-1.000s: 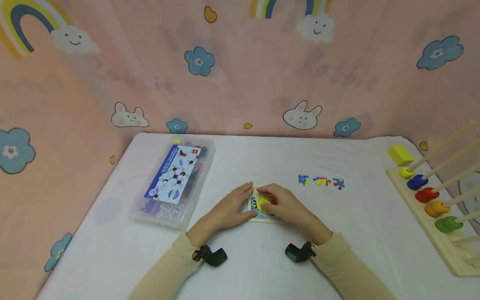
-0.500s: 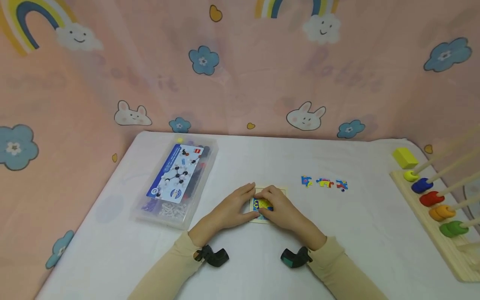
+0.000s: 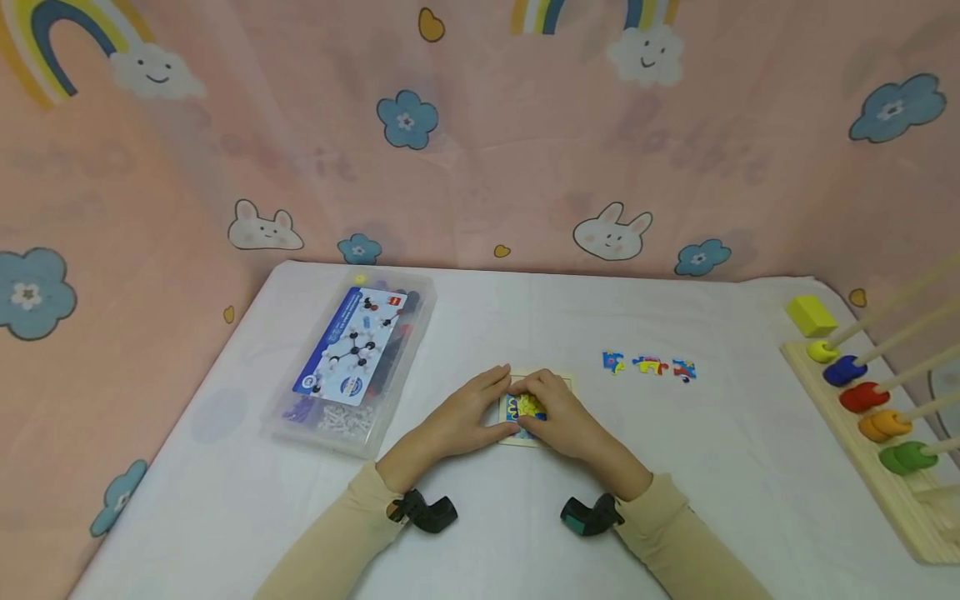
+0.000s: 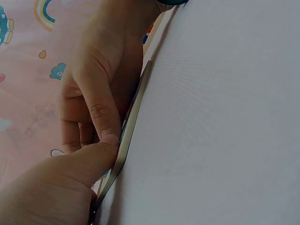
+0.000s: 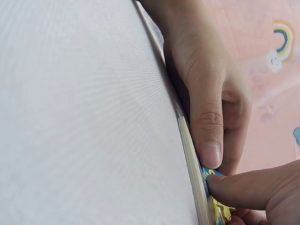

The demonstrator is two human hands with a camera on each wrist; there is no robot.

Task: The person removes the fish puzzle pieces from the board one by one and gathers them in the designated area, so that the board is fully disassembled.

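Note:
In the head view a small wooden jigsaw board [image 3: 514,440] with a yellow and blue picture lies between both hands. My left hand [image 3: 463,417] rests along its left side, fingers straight toward the far corner and thumb on the near edge. My right hand [image 3: 564,419] covers the right part of the board, thumb and fingers curled over a puzzle piece [image 5: 224,211]. That yellow piece shows beneath the thumb in the right wrist view; most of it is hidden. The left wrist view has the board's edge [image 4: 132,122] side-on, with both thumbs nearly touching.
Several loose things surround the hands. Three puzzle pieces [image 3: 649,366] lie in a row behind and right of the board. A clear plastic case [image 3: 352,358] of molecule-model parts stands at left. A wooden peg rack [image 3: 847,442] with coloured beads and a yellow block [image 3: 811,316] are at right.
The right hand has shifted slightly left and lower over the board, covering a red patch seen a second ago. The left hand stays in place. The head view has swung slightly.

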